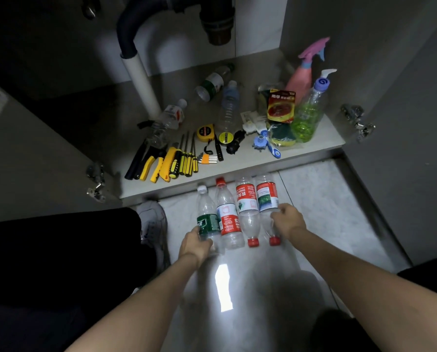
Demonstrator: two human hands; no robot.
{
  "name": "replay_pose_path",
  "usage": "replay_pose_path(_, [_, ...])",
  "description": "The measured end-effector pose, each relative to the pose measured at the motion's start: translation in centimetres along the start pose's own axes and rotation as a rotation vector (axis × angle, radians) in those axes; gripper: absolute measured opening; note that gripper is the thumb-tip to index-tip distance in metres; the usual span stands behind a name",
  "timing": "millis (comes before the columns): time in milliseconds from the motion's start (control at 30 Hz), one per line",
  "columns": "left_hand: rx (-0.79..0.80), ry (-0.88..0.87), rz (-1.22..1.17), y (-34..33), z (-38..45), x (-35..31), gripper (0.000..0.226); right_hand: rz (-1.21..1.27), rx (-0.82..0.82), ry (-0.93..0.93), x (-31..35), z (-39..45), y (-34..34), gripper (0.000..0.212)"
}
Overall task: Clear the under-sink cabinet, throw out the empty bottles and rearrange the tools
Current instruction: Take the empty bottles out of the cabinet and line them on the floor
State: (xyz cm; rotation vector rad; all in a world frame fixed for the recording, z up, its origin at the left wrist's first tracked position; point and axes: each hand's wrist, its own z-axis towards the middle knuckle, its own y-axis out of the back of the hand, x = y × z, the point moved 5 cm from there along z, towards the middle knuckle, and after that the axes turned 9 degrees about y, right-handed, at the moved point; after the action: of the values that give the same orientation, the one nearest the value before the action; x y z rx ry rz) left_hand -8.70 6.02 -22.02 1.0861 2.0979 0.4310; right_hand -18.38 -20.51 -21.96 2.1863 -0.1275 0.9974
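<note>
On floor, four bottles [237,214] lengthwise, caps alternating

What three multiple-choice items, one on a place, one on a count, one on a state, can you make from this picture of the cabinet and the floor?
1. Where do the yellow-handled tools lie?
A. on the cabinet floor
B. on the tiles
C. in a box

2. How many bottles lie in the row on the tiled floor?
A. two
B. four
C. six

3. What does the left hand do?
A. hangs idle
B. holds a screwdriver
C. grips the green-label bottle

Key: 1 A, they lie left of the yellow tape measure. 2 B, four side by side. 3 C, fingers curl round its lower end.
</note>
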Motion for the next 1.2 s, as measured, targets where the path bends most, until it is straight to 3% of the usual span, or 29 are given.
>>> replay_pose_path(167, [-0.089,-0.099,-0.007,2.9,-0.4,-3.3,0.043,0.078,-0.056,0.048,2.9,-0.1,0.7,0.027])
replay_pose_path(300, [-0.153,-0.224,-0.05,6.9,-0.1,-8.0,0.04,0.191,-0.007,0.127,7.0,0.7,0.3,0.022])
replay_pose_path(467, [-0.323,-0.356,0.091,13.5,1.8,-15.2,0.037,0.268,0.008,0.249,13.7,3.4,0.0,0.021])
replay_pose_path(600, [-0.411,-0.434,0.162,17.0,4.8,-19.2,0.036,0.213,0.031,0.333,19.4,6.7,-0.5,0.027])
replay_pose_path(700, [-0.519,-0.537,0.242,18.8,7.7,-21.6,0.044,0.101,-0.05,0.42,23.7,10.0,-0.5,0.023])
replay_pose_path(800, [-0.555,-0.488,0.363,19.5,11.6,-22.1,0.054,-0.074,-0.111,0.458,26.8,13.6,-1.1,0.014])
replay_pose_path(1000, [-0.462,-0.346,0.299,19.0,16.8,-19.8,0.082,-0.227,-0.076,0.412,28.1,20.7,-3.8,0.065])
replay_pose_path(1200, [-0.464,-0.326,0.187,19.4,17.9,-19.0,0.078,-0.31,-0.056,0.403,27.5,22.8,-5.1,0.071])
